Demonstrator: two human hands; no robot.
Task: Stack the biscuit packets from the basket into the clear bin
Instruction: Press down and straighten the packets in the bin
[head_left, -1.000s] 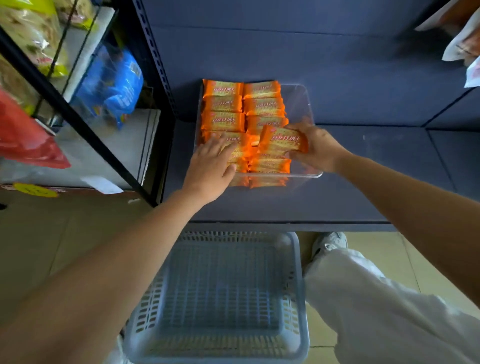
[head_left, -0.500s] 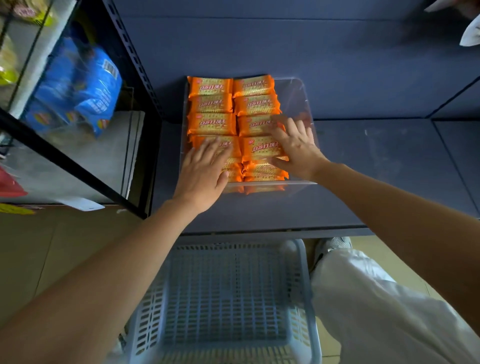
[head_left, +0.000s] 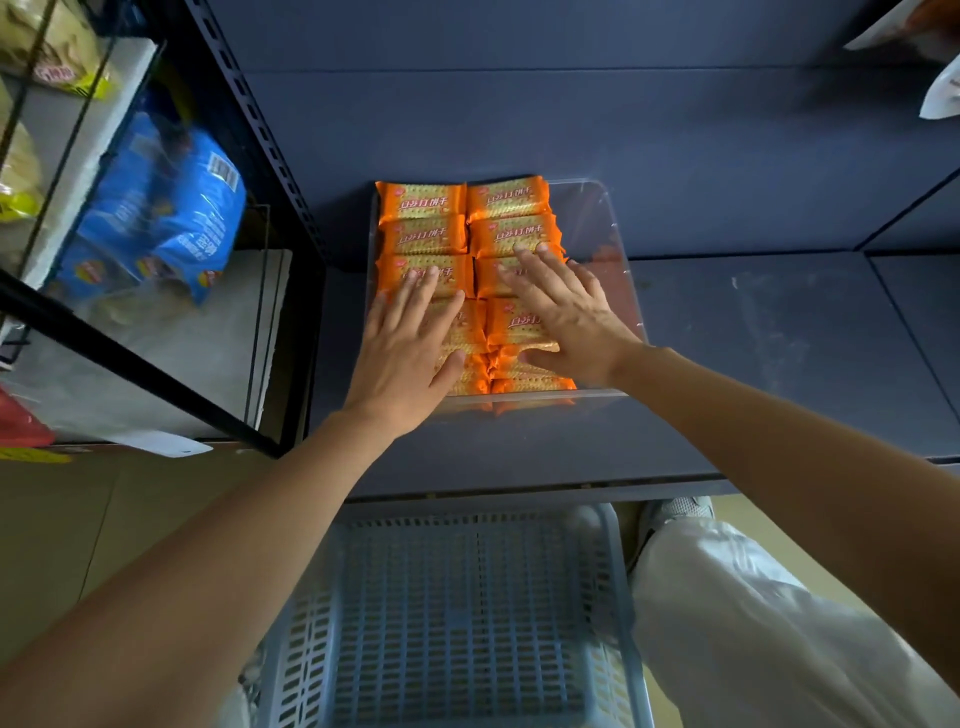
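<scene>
On the dark blue shelf (head_left: 753, 332) stood the clear bin (head_left: 597, 218), its near wall close to the shelf's front edge. Orange biscuit packets (head_left: 423, 202) lay flat inside it in two neat columns that ran from the far wall to the near wall and filled the left and middle of the bin. A bare strip of clear plastic showed along the right side. More packets could be seen through the near wall, under the top layer.

Both hands lay palm down on the packets with fingers straight and spread, gripping nothing. The left hand (head_left: 410, 353) pressed on the left column, its fingertips reaching the third packet from the back. The right hand (head_left: 566, 312) covered the right column, its fingers pointing up and to the left and its thumb along the near packets. The two hands sat close together without touching.

Below the shelf's front edge, on the floor, the pale blue basket (head_left: 457, 613) sat with its slotted bottom in plain view. A white trouser leg (head_left: 753, 623) and a grey shoe (head_left: 675, 514) were just to its right. To the left stood a black metal rack (head_left: 249, 130) with a blue bag (head_left: 161, 208) and yellow bags (head_left: 52, 52) on its shelves.
</scene>
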